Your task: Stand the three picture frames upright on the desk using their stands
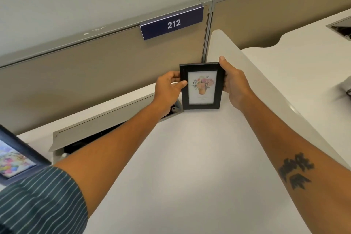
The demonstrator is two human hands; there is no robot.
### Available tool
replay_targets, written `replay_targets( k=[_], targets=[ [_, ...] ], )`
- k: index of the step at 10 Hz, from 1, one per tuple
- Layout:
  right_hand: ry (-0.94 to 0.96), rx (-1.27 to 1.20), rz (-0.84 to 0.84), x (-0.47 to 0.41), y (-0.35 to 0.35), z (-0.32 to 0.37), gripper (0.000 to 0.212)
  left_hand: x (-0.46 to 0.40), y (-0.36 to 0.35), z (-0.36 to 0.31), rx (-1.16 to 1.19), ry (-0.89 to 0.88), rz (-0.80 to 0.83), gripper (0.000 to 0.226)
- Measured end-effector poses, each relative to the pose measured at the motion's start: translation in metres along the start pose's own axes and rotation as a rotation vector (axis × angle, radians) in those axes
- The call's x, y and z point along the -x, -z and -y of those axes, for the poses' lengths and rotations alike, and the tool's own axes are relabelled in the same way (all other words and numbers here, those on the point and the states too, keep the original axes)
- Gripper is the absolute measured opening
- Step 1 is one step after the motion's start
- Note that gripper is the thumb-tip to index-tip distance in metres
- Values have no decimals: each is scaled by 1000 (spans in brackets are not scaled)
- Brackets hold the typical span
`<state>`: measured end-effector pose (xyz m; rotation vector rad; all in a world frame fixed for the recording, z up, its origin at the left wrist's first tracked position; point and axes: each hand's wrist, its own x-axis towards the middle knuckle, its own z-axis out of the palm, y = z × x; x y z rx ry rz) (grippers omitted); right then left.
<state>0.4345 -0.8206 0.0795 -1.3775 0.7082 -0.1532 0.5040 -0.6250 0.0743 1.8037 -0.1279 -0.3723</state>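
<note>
A small black picture frame (201,86) with a flower-pot print stands upright in portrait position at the far corner of the white desk (190,167). My left hand (168,89) grips its left edge, thumb on the front. My right hand (234,83) holds its right edge, with the thumb over the top corner. Its stand is hidden behind it. A second, larger dark frame (15,156) with a colourful picture shows at the left edge, partly cut off and tilted. No third frame is in view.
A beige partition (95,74) with a blue "212" label (171,23) runs behind the desk. A grey cable-tray flap (102,119) stands open at the desk's back edge, left of the frame. A white divider panel (252,74) rises to the right, with another desk (303,62) beyond it.
</note>
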Motion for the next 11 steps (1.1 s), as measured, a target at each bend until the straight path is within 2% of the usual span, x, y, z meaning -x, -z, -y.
replay_targets(
  k=[4, 6, 7, 8, 9, 10, 11],
  targets=[
    [-23, -8, -5, -30, -6, -11, 38, -21, -6, 10, -57, 7, -1, 35],
    [-9, 51, 9, -28, -4, -9, 50, -18, -5, 13, -64, -2, -3, 33],
    [10, 174, 20, -24, -2, -8, 58, -14, -2, 11, -77, -16, 10, 37],
    [117, 365, 75, -13, 6, -16, 64, -3, 9, 12, -145, -52, 38, 53],
    [243, 480, 34, 4, 13, -36, 61, 21, 25, 22, -297, -149, 39, 67],
    [343, 610, -27, 25, 16, -52, 63, 50, 41, 30, -428, -258, 66, 71],
    [434, 838, -146, 58, 14, -84, 80, 101, 61, 50, -647, -421, 163, 79]
  ],
)
